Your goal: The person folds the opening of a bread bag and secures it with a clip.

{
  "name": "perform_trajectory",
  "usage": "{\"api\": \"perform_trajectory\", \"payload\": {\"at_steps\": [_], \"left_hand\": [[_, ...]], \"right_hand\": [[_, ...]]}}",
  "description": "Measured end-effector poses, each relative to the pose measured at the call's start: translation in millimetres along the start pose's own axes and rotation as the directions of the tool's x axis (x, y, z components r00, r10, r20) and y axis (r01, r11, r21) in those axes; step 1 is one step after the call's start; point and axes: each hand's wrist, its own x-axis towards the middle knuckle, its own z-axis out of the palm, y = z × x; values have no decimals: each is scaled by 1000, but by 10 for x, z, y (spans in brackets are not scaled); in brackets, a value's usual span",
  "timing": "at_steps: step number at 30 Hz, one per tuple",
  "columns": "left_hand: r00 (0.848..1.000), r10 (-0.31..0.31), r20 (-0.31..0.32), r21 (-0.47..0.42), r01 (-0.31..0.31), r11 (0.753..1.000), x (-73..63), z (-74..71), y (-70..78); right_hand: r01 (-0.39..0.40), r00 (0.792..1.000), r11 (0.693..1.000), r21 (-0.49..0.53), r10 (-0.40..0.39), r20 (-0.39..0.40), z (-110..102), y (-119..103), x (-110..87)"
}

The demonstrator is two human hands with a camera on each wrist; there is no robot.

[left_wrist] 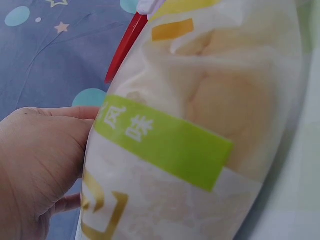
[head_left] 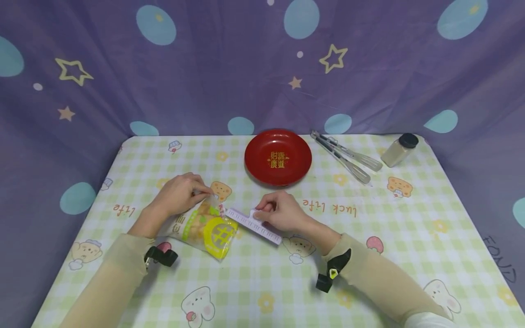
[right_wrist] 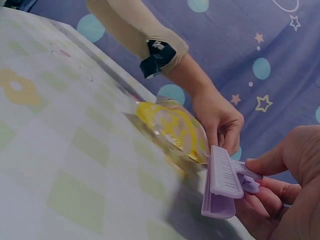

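Observation:
A clear plastic bag of bread [head_left: 201, 228] with yellow and green print lies left of the table's middle. My left hand [head_left: 178, 196] pinches its far corner between thumb and fingers. In the left wrist view the bag [left_wrist: 165, 145] fills most of the picture and hides the fingertips. My right hand [head_left: 287, 213] holds a lilac bag clip [head_left: 255, 226] by its handle, just right of the bag. The right wrist view shows the clip [right_wrist: 225, 175] with its two long jaws spread apart, thumb on one side of the handle and fingers on the other. Whether clip and bag touch, I cannot tell.
Behind the hands is a red plate [head_left: 278, 175] with gold characters. Metal tongs [head_left: 346, 155] lie to its right, near a jar [head_left: 398, 150] with a black lid. A checked cloth [head_left: 262, 278] covers the table, and a purple curtain [head_left: 229, 68] hangs along its back edge.

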Motion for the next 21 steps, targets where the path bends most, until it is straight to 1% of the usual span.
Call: {"api": "perform_trajectory", "payload": {"at_steps": [8,12,15,21], "left_hand": [[1000,-4,2,11,4,1000,4,13,-6],[1000,-5,2,11,5,1000,11,8,-4],[1000,-6,1,8,6,1000,12,1,-2],[1000,-21,10,-7,21,1000,-7,-3,5]], "right_hand": [[-13,997,1000,-22,11,-71,78,28,13],[-55,997,998,26,57,-52,99,38,-3],[-70,997,996,55,72,-35,127,50,-7],[-38,998,998,45,40,-40,174,45,-13]]}}
